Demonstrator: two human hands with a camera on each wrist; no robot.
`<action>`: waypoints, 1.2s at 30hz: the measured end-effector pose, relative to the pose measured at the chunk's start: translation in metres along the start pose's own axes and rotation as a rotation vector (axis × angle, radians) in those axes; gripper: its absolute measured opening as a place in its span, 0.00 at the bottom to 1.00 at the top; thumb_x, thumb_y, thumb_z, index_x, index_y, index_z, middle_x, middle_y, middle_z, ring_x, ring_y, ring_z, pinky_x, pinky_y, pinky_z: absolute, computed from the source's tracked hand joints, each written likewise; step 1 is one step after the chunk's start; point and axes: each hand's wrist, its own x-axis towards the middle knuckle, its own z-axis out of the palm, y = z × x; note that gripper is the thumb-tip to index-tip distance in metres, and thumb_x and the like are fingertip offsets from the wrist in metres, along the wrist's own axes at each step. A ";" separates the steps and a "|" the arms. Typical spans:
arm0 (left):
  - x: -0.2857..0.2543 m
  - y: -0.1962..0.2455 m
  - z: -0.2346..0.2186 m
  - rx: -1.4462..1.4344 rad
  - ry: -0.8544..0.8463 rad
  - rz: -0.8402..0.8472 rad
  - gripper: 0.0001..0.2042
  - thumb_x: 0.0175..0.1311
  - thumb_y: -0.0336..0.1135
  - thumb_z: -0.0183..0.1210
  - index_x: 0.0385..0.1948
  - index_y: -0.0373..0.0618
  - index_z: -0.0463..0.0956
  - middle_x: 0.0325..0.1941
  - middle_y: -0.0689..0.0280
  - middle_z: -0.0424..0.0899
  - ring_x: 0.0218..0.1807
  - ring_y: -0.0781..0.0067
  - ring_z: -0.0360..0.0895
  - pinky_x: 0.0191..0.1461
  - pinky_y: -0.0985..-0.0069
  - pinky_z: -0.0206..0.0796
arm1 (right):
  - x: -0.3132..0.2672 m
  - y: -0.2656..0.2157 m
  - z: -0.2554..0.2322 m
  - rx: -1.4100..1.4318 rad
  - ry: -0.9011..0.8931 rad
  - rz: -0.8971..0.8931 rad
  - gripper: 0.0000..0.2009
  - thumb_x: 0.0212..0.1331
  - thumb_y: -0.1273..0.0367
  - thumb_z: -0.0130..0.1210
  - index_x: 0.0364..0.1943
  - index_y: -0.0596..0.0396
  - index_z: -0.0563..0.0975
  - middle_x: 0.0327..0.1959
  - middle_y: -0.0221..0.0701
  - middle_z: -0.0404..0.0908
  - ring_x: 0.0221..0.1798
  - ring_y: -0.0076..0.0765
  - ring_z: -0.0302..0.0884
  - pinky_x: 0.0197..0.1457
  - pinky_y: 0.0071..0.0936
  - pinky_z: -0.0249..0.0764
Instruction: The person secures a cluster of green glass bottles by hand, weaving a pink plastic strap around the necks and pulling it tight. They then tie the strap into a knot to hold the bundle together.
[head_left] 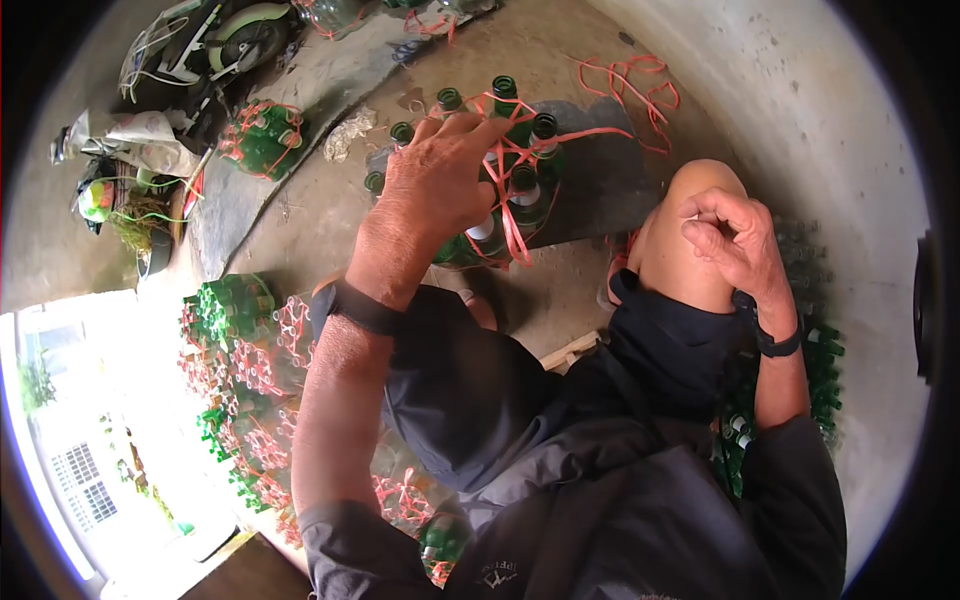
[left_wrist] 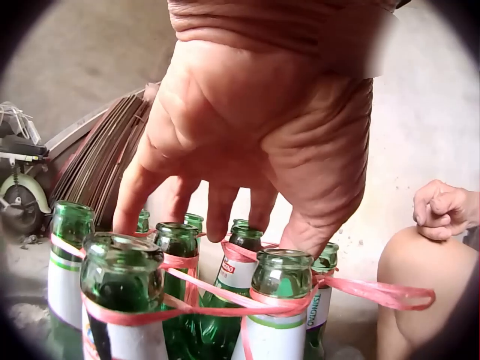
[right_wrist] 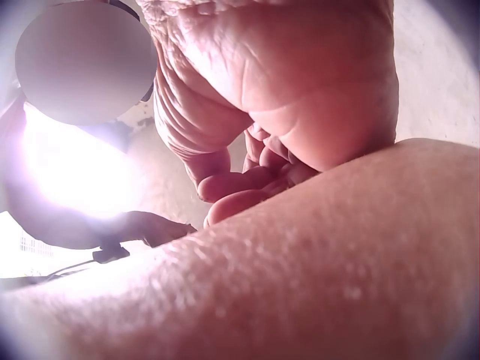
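Several green glass bottles (head_left: 523,190) stand upright in a cluster in front of the person, bound round their necks with pink plastic strapping (head_left: 600,132). My left hand (head_left: 440,185) lies spread over the bottle tops. In the left wrist view, its fingers reach down among the necks, the thumb beside a white-labelled bottle (left_wrist: 277,330). A loop of the strapping sticks out to the right there. On the bent knee (head_left: 680,255) rests my right hand (head_left: 735,240), fingers loosely curled. The right wrist view shows its palm (right_wrist: 307,90) against bare skin, the fingertips partly hidden.
A dark flat sheet (head_left: 610,190) lies beneath the cluster. Loose strapping (head_left: 640,85) is on the floor beyond it. Another bottle bundle (head_left: 262,140) and stacked bundles (head_left: 230,310) stand left. More bottles (head_left: 825,370) line the right wall (head_left: 850,120). A small bike (head_left: 240,40) stands upper left.
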 end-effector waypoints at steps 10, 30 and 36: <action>0.012 0.008 -0.008 0.111 -0.245 -0.069 0.30 0.63 0.36 0.60 0.71 0.64 0.76 0.63 0.52 0.82 0.67 0.40 0.80 0.71 0.50 0.75 | 0.000 0.008 0.000 -0.027 0.002 -0.105 0.07 0.70 0.72 0.65 0.44 0.63 0.83 0.22 0.24 0.77 0.25 0.17 0.74 0.32 0.20 0.71; 0.019 -0.004 -0.003 0.127 -0.315 0.005 0.28 0.67 0.33 0.60 0.70 0.63 0.76 0.62 0.51 0.85 0.62 0.43 0.84 0.68 0.49 0.76 | -0.003 0.004 -0.003 0.000 -0.023 0.016 0.09 0.69 0.69 0.66 0.45 0.62 0.85 0.30 0.26 0.85 0.36 0.16 0.80 0.43 0.21 0.78; 0.028 -0.019 -0.023 -0.087 -0.395 -0.054 0.33 0.67 0.29 0.57 0.77 0.60 0.72 0.67 0.48 0.85 0.64 0.49 0.85 0.68 0.55 0.77 | -0.002 0.010 0.001 -0.035 0.030 -0.163 0.06 0.68 0.73 0.63 0.43 0.63 0.83 0.24 0.26 0.79 0.27 0.18 0.74 0.34 0.22 0.71</action>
